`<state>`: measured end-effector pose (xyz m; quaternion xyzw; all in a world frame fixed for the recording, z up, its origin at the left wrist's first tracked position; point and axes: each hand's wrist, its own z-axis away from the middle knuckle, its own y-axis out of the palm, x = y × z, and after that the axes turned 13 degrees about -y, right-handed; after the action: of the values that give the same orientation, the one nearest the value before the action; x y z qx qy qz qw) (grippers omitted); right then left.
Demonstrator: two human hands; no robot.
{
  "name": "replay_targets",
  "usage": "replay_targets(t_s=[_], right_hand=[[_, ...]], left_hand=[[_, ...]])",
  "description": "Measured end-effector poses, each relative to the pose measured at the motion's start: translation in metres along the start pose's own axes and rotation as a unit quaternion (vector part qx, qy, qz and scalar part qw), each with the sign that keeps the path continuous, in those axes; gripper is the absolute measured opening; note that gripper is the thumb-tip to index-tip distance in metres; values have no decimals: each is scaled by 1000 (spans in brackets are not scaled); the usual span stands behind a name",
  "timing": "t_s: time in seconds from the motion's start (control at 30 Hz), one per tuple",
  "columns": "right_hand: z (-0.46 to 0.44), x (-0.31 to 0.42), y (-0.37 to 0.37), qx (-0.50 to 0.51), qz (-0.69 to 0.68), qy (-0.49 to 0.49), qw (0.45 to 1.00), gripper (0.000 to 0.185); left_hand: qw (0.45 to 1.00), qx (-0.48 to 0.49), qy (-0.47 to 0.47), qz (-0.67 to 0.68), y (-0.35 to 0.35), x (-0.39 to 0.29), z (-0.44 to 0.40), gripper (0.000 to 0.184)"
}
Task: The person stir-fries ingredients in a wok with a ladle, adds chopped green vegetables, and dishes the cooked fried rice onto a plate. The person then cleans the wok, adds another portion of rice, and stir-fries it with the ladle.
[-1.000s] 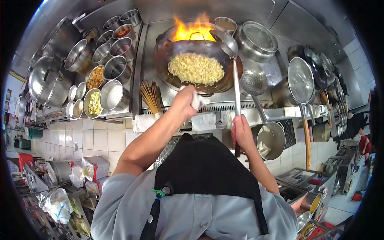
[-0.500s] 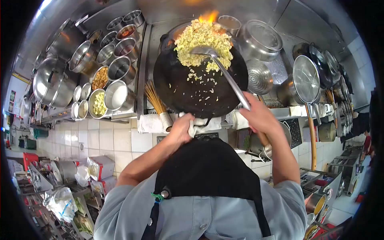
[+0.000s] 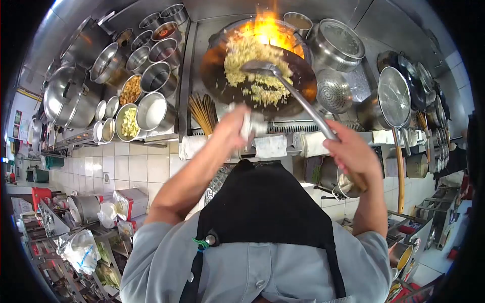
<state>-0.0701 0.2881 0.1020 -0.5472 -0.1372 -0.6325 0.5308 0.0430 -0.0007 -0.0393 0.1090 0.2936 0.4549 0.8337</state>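
Right now, from the head camera, my ladle (image 3: 305,104) lies on a slant: its long axis runs from the wok (image 3: 214,76) down to my right side, the scoop end pointing away from me and leftward, the butt pointing back toward my body. My right hand (image 3: 353,151) has its fingers wrapped round the lower handle, and a wooden grip (image 3: 357,181) pokes out below my palm. The scoop, a rounded metal bowl, sits over the food (image 3: 273,93), a loose heap of small, pale yellow chopped bits, partly blurred.

My left hand (image 3: 233,129) is blurred too, but its fingers are curled round a white cloth (image 3: 254,125), soft and crumpled, at the wok's near edge; whether they grip metal through it I can't tell. The wok is a wide, round, dark pan with a brownish sheen, and orange flames (image 3: 268,31) leap at its far rim.

Left of it stands a bundle of thin, stiff sticks (image 3: 202,108). To the right lie a skimmer (image 3: 334,93), a round steel disc pricked with holes, and a fine-mesh strainer (image 3: 394,96), its long wooden handle pointing toward me.
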Motion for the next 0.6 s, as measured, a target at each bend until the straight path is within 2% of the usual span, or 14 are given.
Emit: replay_targets(t_s=[0.03,0.1,0.13,0.17,0.2,0.23,0.3,0.33,0.37,0.4,0.43,0.47,0.6], right_hand=[[-4,2,-9,13,-21,13,1000,50],[-58,-20,-20,49,-6,-19,999,47],[-77,-39,-17,69,0,-33,997,45],[-86,-53,-3,18,0,-50,999,43],[-93,-54,7,-38,2,-71,997,41],[-81,-47,12,-51,-56,-65,995,44],[-65,-72,23,-105,-148,-107,977,50],[-61,-79,30,-124,-210,-100,965,50],[-62,-84,35,-127,-261,-92,952,49],[-70,-93,32,-91,-300,-93,945,44],[-78,-95,28,-98,-314,-97,939,39],[-84,-94,23,-105,-327,-104,933,34],[-60,-72,9,-140,-398,-61,904,27]], left_hand=[[999,23,-31,18,2,-28,-29,9],[998,54,-20,22,-17,-29,-83,12],[998,58,17,10,-32,-13,-104,14],[996,64,59,-5,-37,-4,-114,16],[999,14,39,-12,-40,20,-103,19],[999,24,31,-6,-35,39,-60,23],[995,50,87,31,-20,45,-18,27],[995,38,89,30,-22,50,-16,28],[999,23,41,-5,-47,46,-66,22],[997,-16,72,-11,-23,26,-58,11],[997,6,76,-4,-21,14,-75,8],[996,31,84,1,-19,5,-89,7],[988,1,142,-56,-11,12,-82,12]])
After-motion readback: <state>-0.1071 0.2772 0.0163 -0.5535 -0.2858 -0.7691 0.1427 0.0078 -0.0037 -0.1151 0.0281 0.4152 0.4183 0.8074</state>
